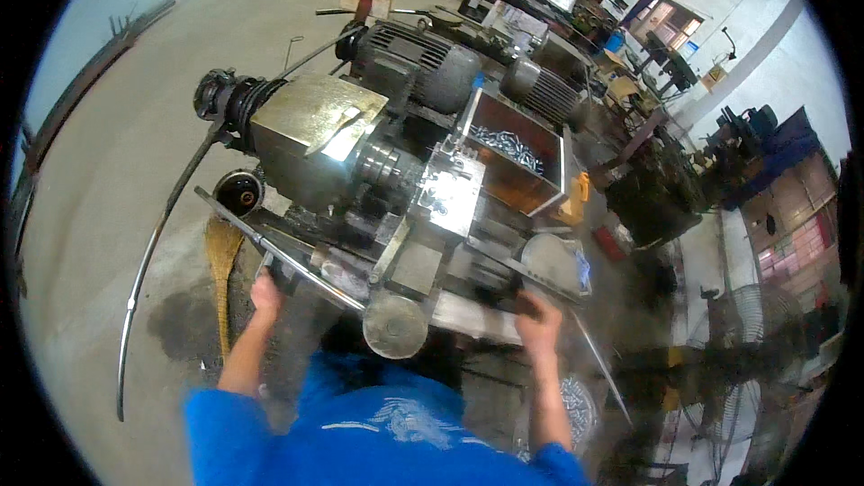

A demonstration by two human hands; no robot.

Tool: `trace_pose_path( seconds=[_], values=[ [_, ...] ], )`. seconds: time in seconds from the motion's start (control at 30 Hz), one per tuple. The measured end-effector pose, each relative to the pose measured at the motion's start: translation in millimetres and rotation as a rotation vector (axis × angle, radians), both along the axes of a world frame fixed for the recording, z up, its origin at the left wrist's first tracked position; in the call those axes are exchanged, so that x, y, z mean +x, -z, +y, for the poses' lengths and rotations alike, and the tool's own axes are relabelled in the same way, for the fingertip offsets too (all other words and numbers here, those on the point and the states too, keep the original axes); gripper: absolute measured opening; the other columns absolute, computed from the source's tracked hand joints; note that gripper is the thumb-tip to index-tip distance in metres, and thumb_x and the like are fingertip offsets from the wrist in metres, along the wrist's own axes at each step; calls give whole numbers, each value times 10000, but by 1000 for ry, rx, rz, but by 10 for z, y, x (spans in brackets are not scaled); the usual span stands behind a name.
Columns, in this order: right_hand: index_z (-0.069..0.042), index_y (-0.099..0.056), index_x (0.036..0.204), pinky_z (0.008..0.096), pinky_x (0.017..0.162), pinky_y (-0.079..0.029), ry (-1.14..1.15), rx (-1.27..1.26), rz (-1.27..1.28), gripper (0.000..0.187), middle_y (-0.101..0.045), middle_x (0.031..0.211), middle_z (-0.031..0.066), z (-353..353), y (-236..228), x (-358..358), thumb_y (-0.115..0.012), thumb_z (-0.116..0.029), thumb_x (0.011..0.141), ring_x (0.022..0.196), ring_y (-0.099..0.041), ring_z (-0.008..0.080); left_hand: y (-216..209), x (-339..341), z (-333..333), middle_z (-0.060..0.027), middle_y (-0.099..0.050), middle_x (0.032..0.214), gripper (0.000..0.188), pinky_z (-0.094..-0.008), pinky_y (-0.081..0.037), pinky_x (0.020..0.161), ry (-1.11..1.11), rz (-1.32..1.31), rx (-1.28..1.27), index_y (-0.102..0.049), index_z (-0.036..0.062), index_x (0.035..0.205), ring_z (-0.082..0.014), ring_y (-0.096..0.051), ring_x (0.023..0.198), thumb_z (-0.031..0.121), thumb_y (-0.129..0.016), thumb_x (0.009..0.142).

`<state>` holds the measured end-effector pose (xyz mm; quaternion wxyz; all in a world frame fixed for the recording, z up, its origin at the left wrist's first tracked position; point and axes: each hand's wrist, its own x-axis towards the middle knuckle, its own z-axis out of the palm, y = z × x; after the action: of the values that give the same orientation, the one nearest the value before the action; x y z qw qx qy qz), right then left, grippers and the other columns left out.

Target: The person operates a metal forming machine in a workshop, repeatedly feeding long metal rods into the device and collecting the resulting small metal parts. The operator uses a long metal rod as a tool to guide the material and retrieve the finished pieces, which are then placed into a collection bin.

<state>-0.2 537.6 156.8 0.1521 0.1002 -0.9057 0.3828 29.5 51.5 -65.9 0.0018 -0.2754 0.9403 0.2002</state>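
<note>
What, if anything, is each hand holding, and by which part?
The left hand appears closed around the lower end of a short metal handle. The right hand is blurred; its hold cannot be told.

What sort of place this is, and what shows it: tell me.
Probably a metalworking workshop: there is a lathe-like machine in front, a finned electric motor and an open-topped box of small shiny metal parts.

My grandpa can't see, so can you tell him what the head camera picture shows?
Someone in a blue shirt has the left hand and right hand at the near side of a metal machine. Farther back sits an open box of shiny metal pieces; a yellowish broom is at left.
</note>
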Motion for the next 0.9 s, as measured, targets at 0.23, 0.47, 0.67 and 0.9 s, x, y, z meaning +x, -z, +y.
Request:
trace_pose_path(
  seconds=[0.23,0.47,0.67,0.9],
  values=[
    [-21,-602,890,381,798,-427,-478,-44,409,350,-584,985,161,-1593,-546,-987,-549,-102,554,900,-531,326,-356,424,-425,-217,-596,898,431,-432,-456,724,6,-67,125,-538,35,1079,-350,-580,850,294,-587,738],
    [-54,-662,659,384,792,-441,-443,606,93,195,-615,846,185,-2291,-563,-1632,-595,-165,513,877,-549,348,-2384,731,-1244,-152,-546,626,237,-391,-427,555,-143,426,-67,-585,55,982,-281,-538,571,194,-526,800],
    [-24,-656,740,385,740,-483,-454,539,-95,259,-609,834,213,-2392,-625,-1565,-601,-169,532,798,-593,355,-1778,1018,-1689,-190,-604,740,433,-421,-452,645,-447,173,-349,-604,28,854,-349,-593,730,450,-530,789],
    [7,-639,709,380,736,-488,-330,563,-2,244,-606,766,218,-2373,-637,-1545,-599,-179,556,785,-597,348,-2190,1055,-527,-228,-586,727,388,-437,-451,666,-330,145,-209,-571,-13,825,-371,-585,750,332,-660,672]
  ],
)
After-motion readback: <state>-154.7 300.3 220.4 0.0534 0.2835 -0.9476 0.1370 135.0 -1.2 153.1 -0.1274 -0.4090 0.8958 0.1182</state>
